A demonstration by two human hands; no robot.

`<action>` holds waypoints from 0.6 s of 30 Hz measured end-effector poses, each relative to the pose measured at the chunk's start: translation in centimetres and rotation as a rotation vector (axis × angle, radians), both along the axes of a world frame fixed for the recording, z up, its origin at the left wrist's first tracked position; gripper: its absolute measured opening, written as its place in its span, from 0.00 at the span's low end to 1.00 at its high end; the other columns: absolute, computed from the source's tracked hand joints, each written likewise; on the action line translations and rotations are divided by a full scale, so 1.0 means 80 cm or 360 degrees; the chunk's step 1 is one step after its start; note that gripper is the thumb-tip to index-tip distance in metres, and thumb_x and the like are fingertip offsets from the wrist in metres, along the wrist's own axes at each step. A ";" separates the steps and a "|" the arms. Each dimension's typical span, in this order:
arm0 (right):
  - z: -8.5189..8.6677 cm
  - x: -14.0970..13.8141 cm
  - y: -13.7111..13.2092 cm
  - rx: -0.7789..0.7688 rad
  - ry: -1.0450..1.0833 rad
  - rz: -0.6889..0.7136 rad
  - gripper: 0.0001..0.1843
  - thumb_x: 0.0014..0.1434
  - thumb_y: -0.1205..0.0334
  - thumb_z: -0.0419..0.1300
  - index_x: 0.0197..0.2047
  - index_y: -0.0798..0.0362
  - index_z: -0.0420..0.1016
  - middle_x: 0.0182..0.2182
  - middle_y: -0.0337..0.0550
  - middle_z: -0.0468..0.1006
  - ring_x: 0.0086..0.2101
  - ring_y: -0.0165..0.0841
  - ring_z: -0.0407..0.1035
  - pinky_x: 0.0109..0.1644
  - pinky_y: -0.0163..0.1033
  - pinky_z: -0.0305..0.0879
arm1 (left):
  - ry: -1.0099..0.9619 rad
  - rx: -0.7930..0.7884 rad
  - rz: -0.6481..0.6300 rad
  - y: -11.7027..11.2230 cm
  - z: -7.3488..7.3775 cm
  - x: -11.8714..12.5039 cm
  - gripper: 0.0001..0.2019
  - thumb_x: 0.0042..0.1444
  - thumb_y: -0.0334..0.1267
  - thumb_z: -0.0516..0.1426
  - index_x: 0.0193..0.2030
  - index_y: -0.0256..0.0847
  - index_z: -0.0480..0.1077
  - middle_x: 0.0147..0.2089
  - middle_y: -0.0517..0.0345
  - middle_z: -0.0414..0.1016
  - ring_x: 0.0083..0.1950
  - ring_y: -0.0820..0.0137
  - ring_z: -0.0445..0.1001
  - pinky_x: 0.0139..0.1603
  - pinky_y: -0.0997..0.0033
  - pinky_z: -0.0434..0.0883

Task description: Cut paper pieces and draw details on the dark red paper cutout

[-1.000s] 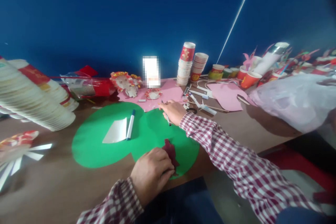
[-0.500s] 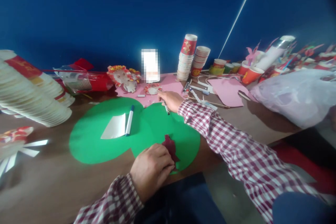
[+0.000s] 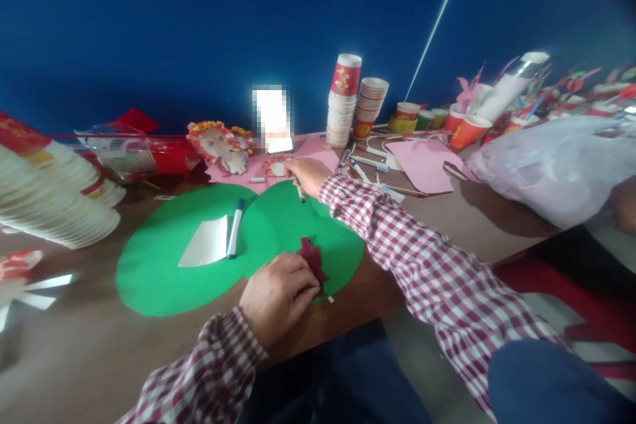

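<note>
My left hand (image 3: 279, 293) lies near the table's front edge, its fingers curled on a dark red paper cutout (image 3: 312, 260). The cutout rests on green paper (image 3: 163, 285) shaped in two rounded lobes. Farther away, my right hand (image 3: 309, 176) reaches over the back of the green paper with its fingers closed round a slim marker (image 3: 300, 192); part of that marker is hidden. By its fingertips is a small paper ring with red edging (image 3: 276, 165). A white paper piece (image 3: 205, 242) and a blue-capped marker (image 3: 236, 228) lie on the left lobe.
Stacked paper cups (image 3: 342, 103) stand at the back, with more stacks (image 3: 59, 192) at left. Pens and pink paper (image 3: 427, 162) lie right of my right hand. A clear plastic bag (image 3: 551, 169) and decorated cups (image 3: 470, 132) fill the right side. A blurred bright phone-like object (image 3: 272, 119) stands behind.
The view has turned slightly, so most things sit a little farther left. Both hands keep nearly the same pose and place over the green paper. A small white scrap now shows beside its right lobe.
</note>
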State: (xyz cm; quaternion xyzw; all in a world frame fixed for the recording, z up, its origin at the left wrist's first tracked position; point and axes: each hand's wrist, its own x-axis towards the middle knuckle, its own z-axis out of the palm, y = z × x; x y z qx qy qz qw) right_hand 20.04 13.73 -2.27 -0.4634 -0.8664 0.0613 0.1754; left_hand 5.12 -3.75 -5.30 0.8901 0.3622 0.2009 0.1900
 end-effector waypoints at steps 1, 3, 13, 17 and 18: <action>0.001 0.000 0.000 0.0010 0.0013 0.0002 0.07 0.58 0.71 0.52 0.36 0.53 0.71 0.28 0.40 0.74 0.29 0.31 0.66 0.33 0.34 0.55 | 0.0001 -0.0005 -0.0001 0.001 0.000 0.000 0.07 0.57 0.35 0.54 0.34 0.42 0.73 0.36 0.56 0.73 0.40 0.68 0.68 0.43 0.64 0.67; 0.005 0.004 -0.005 0.0052 0.0051 0.0006 0.11 0.57 0.73 0.52 0.40 0.53 0.71 0.34 0.42 0.75 0.34 0.34 0.68 0.37 0.36 0.57 | 0.0002 -0.0017 -0.0001 0.001 0.000 0.000 0.07 0.57 0.35 0.54 0.34 0.42 0.73 0.36 0.56 0.73 0.40 0.68 0.68 0.43 0.64 0.67; 0.005 0.053 -0.200 -0.0546 0.1246 -0.0012 0.14 0.67 0.60 0.46 0.51 0.52 0.66 0.22 0.33 0.69 0.21 0.25 0.63 0.24 0.29 0.61 | 0.0003 -0.0061 0.0048 0.000 -0.005 -0.003 0.06 0.57 0.36 0.55 0.34 0.44 0.74 0.38 0.57 0.73 0.42 0.66 0.68 0.44 0.63 0.67; -0.020 0.056 -0.267 -0.0470 0.1244 -0.0324 0.07 0.61 0.61 0.54 0.36 0.52 0.73 0.22 0.36 0.70 0.20 0.26 0.63 0.22 0.30 0.60 | -0.0044 -0.0054 0.0013 0.002 -0.006 -0.002 0.06 0.57 0.36 0.54 0.34 0.43 0.73 0.36 0.56 0.72 0.41 0.67 0.68 0.43 0.64 0.67; -0.024 0.055 -0.277 -0.0413 0.1237 -0.0356 0.06 0.61 0.62 0.54 0.34 0.52 0.72 0.22 0.36 0.71 0.21 0.27 0.64 0.23 0.31 0.61 | -0.0045 -0.0050 0.0016 0.002 -0.006 -0.002 0.06 0.57 0.36 0.54 0.34 0.44 0.73 0.37 0.56 0.72 0.41 0.67 0.68 0.43 0.64 0.67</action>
